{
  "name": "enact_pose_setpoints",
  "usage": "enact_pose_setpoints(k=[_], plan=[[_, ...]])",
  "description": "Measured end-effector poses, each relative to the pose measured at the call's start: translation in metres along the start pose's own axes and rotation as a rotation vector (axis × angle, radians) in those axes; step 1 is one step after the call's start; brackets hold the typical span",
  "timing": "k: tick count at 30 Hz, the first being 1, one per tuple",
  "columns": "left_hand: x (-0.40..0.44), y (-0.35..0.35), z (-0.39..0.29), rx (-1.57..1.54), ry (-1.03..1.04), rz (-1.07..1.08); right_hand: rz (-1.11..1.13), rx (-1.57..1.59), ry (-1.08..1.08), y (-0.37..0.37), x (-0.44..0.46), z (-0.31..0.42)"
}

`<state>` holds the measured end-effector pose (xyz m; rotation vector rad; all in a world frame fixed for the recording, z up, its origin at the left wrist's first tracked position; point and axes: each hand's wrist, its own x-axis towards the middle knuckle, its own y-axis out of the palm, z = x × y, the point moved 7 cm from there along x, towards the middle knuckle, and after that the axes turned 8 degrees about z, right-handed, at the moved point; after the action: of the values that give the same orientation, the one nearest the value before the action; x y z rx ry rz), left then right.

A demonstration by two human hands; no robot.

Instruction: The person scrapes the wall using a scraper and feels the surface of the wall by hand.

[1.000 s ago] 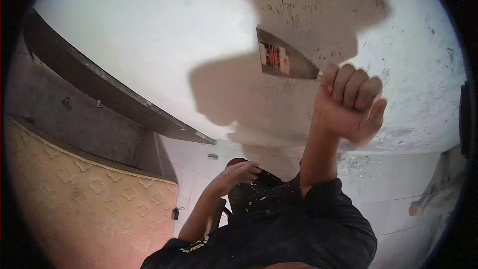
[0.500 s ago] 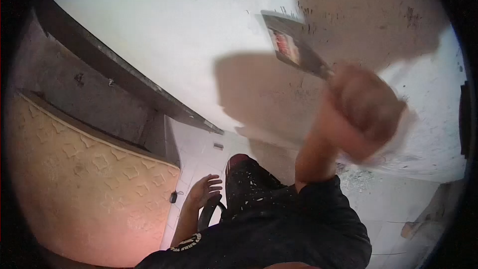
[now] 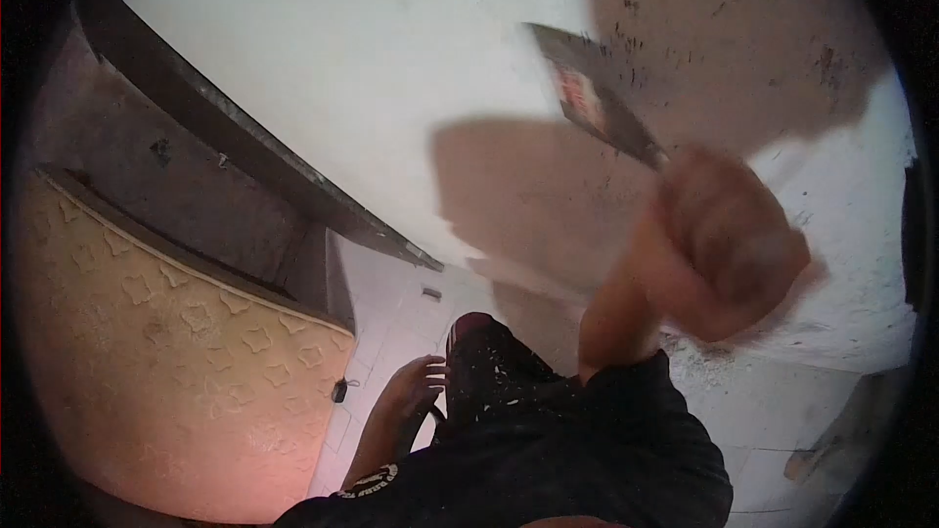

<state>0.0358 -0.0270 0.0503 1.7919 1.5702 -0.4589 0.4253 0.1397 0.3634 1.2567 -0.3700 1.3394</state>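
Observation:
My right hand (image 3: 729, 244), blurred by motion, is wrapped around the grip of a putty knife (image 3: 592, 98). The tool has a wide dark blade with a red-and-white label and points up and left at a white wall (image 3: 342, 68). Whether the blade's edge touches the wall I cannot tell. The grip itself is mostly hidden in the fist. Low down beside my left knee, my left hand (image 3: 423, 378) hangs with its fingers stretched out and holds nothing. My dark trousers (image 3: 499, 372) are spotted with white flecks.
Dark marks (image 3: 675, 0) speckle the wall at upper right, under a shadow. White crumbs (image 3: 709, 362) lie at the wall's foot. A dark doorframe (image 3: 245, 147) runs along the left, with a yellowish patterned panel (image 3: 196, 352) below. Pale floor tiles (image 3: 386, 303) lie between.
The putty knife and my right hand have shifted slightly right and down in the view. My left hand sits a little further right, closer to the knee. The whole view has moved slightly.

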Motion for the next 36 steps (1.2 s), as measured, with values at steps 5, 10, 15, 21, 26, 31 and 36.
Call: enact_pose_setpoints(k=[5,10,15,21,26,31,36], plan=[[0.023,-0.013,0.012,0.030,0.043,0.114,0.169,0.106,-0.266,0.008,-0.023,0.058],[0.018,-0.008,0.026,0.027,0.043,0.054,0.141,0.021,-0.220,0.018,-0.011,0.039],[0.018,-0.003,0.023,0.068,-0.003,0.076,0.119,-0.163,-0.392,0.025,-0.032,0.073],[0.022,0.000,0.022,0.081,-0.002,0.083,0.155,-0.012,-0.453,0.028,-0.028,0.097],[0.017,0.010,0.027,0.188,-0.012,0.094,-0.102,-0.440,-0.022,0.006,-0.023,-0.001],[0.014,-0.008,0.044,0.134,-0.034,0.037,0.143,-0.102,-0.220,0.017,-0.023,0.019],[0.020,-0.015,0.045,0.068,-0.057,0.085,0.085,0.178,-0.500,0.039,-0.021,0.087]])
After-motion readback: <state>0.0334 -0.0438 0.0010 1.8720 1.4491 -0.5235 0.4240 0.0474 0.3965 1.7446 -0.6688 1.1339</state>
